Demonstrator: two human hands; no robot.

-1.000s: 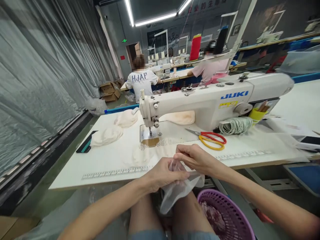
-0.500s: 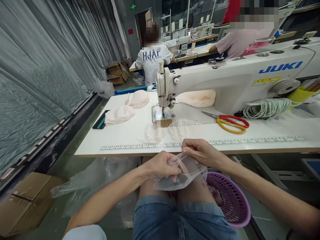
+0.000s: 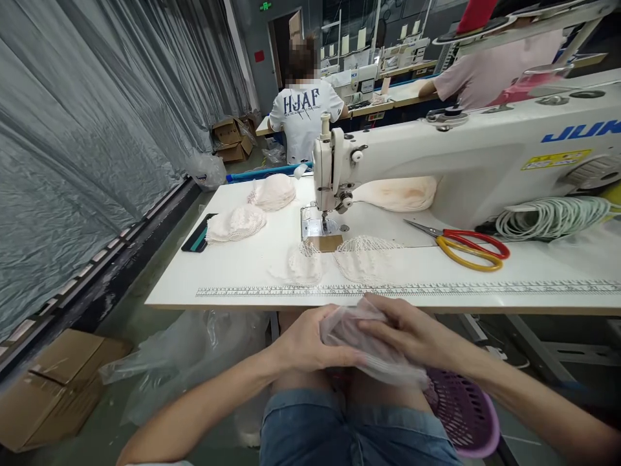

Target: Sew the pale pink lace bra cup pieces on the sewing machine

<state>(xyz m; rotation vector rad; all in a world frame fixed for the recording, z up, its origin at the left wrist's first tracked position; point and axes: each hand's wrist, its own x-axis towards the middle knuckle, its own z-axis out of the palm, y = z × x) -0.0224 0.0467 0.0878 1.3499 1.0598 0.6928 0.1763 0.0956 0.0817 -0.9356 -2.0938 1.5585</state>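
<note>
Over my lap, just below the table's front edge, my left hand [image 3: 315, 343] and my right hand [image 3: 402, 327] both grip a bunched, see-through plastic bag [image 3: 376, 362]. The left fingers wrap its left side, with the thumb across the front. My right fingers press into its upper right side. Whether anything lies inside the bag, I cannot tell. On the table beyond my hands lie two pale lace pieces [image 3: 366, 262], in front of the sewing machine's [image 3: 332, 168] needle plate.
Red and yellow scissors [image 3: 470, 249] lie right of the needle, near a coil of pale cord [image 3: 548, 220]. Stacked lace pieces [image 3: 237, 223] sit at the left. Beside my right leg stands a purple basket [image 3: 488, 424]. Two people sit ahead at other machines.
The bag, spread flat between my hands before, is now gathered and crumpled. My right hand has come lower and closed over its side. The view has shifted slightly left.
</note>
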